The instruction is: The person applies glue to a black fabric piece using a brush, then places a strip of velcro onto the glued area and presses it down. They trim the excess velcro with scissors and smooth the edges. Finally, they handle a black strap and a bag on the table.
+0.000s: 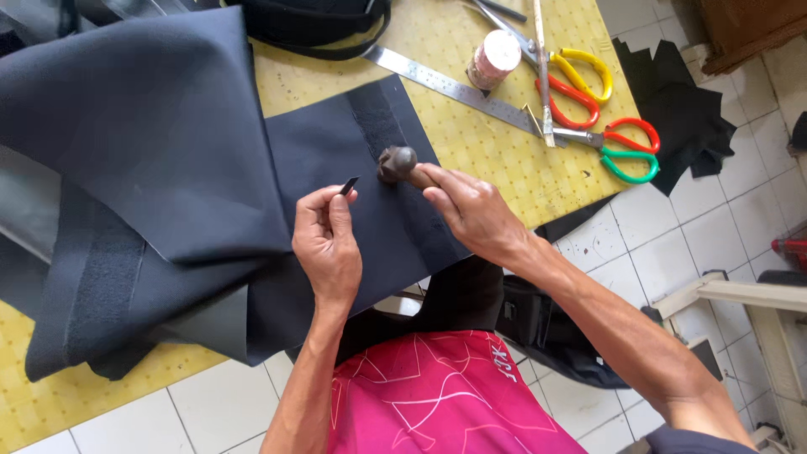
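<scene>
Two scissors — one ruler, one hammer.

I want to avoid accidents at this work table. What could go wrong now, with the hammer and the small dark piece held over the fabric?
1. The left hand pinches a small dark piece close to the hammer in the right hand; a stroke could hit the fingers.
2. The dark fabric lies in loose folds, so it might shift under a blow.
3. The scissors lie near the table edge and could be knocked off.
</scene>
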